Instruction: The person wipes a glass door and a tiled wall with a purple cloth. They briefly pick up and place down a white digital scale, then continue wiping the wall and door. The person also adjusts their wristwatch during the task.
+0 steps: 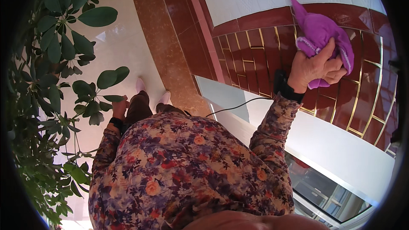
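Note:
A bunched purple cloth [326, 32] with a pale stitched edge is pressed against glossy dark red tiles [271, 51] with gold joints. My right hand [314, 67] grips it, fingers curled into its folds, with a black band and a small black device at the wrist. A thin black cable [239, 105] runs from that device towards my waist. My left hand [119, 108] hangs low at my side beside the leaves of a plant; it is small in view, and whether its fingers hold anything is not plain.
A leafy green plant [54, 102] fills the left side, close to my left arm. Below lie a pale glossy floor [127, 44] and a brown marble strip [159, 32]. A white ledge [338, 134] and a framed window [329, 185] are at the lower right.

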`<state>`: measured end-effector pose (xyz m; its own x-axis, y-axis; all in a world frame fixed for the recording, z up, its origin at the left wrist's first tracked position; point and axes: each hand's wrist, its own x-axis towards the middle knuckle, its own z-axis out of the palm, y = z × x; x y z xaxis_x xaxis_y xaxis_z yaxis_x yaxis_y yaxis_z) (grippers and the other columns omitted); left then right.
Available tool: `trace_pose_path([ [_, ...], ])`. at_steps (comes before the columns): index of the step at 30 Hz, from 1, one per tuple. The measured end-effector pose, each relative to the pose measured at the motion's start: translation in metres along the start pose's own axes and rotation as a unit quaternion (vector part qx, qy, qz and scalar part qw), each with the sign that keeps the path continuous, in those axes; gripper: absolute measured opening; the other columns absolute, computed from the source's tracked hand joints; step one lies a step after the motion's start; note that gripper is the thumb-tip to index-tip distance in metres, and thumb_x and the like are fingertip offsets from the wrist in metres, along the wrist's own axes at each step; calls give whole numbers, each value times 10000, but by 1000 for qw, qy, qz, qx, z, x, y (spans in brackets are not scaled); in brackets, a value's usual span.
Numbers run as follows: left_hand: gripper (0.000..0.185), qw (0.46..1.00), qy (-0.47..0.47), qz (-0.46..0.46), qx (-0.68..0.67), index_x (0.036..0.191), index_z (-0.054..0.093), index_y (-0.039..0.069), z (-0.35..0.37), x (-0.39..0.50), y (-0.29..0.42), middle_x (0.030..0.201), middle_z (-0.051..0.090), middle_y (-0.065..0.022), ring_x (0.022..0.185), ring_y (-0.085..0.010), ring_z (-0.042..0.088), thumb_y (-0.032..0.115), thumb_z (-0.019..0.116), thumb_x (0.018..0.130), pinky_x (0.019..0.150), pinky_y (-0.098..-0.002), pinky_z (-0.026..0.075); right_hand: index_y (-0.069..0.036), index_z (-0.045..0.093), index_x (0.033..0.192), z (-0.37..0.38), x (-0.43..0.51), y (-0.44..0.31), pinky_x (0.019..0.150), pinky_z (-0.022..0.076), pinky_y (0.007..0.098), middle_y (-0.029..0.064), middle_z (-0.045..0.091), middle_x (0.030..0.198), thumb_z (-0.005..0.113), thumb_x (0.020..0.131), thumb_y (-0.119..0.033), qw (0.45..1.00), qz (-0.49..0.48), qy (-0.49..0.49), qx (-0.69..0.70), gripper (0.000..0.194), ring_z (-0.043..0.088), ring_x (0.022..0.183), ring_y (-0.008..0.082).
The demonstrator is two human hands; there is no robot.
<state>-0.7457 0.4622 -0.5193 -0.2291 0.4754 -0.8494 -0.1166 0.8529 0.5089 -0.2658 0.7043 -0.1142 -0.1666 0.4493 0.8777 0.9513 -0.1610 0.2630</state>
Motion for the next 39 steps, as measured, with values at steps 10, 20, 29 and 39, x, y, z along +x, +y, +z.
trace_pose_path([
  [10,203,958,-3,213,193,779,599,83,42,105,-84,673,598,-49,577,-201,585,228,734,827,490,-332,435,-115,493,1439,131,-153,89,1125,176,649,82,480,1453,626,816,-123,916,-180,-343,-106,637,325,1446,339],
  [20,189,996,31,-83,15,927,644,80,94,-37,-31,717,629,-32,548,-134,556,265,603,920,461,-268,347,-63,612,1248,171,-213,201,1184,131,641,119,519,1366,556,888,-148,841,-259,-473,-42,374,320,1447,353],
  [29,234,992,-3,68,109,783,653,0,-245,385,71,668,651,-90,536,-182,600,185,568,899,520,-321,476,-51,697,942,390,-236,-439,1159,169,653,126,587,1148,616,811,-116,825,-306,-464,104,167,429,1300,360],
  [39,166,969,-43,165,179,847,620,30,-454,202,161,667,626,-77,589,-203,607,189,640,802,552,-341,486,-126,655,977,155,307,-543,1105,201,698,61,578,1122,684,746,-76,946,-238,-220,17,237,462,1256,295],
])
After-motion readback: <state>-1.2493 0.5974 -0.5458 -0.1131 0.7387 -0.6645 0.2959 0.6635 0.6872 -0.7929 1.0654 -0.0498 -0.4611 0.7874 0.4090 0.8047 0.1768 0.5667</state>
